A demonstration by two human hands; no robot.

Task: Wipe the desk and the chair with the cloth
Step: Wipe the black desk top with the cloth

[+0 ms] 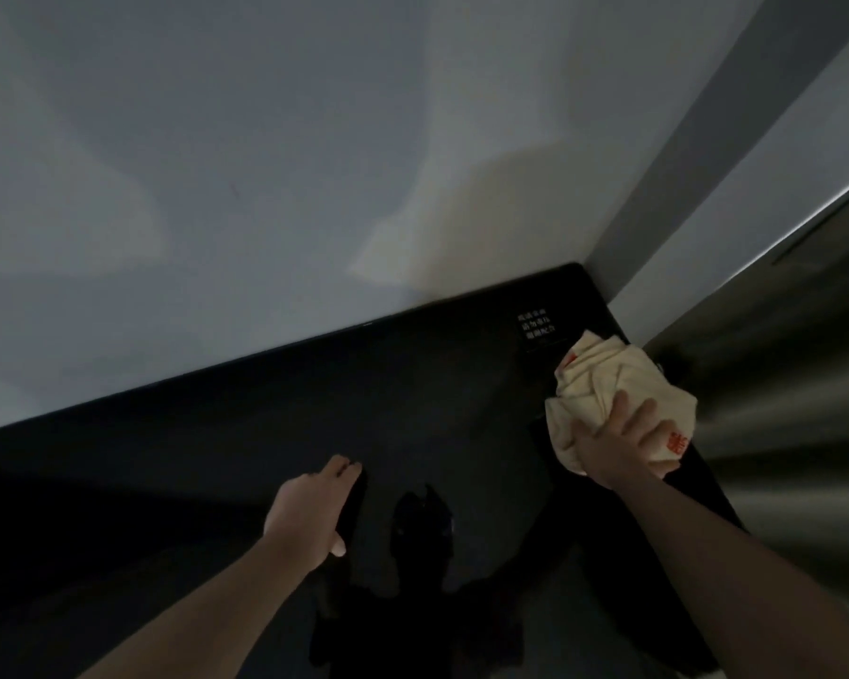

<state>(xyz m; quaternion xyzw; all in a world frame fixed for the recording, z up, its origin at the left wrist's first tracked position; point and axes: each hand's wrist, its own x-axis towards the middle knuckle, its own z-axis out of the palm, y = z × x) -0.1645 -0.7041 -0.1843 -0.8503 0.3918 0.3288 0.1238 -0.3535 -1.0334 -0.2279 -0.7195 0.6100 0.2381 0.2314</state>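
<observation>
The desk is a glossy black top that runs along a pale wall into a corner at the right. My right hand grips a bunched cream cloth with orange print and presses it on the desk near the right corner. My left hand rests on the desk at centre, fingers curled over a slim black object that I cannot identify. No chair is visible.
A small sign with white characters sits on the desk just behind the cloth. A brushed-metal panel stands at the desk's right end. The pale wall closes off the back. My dark reflection shows in the desk surface.
</observation>
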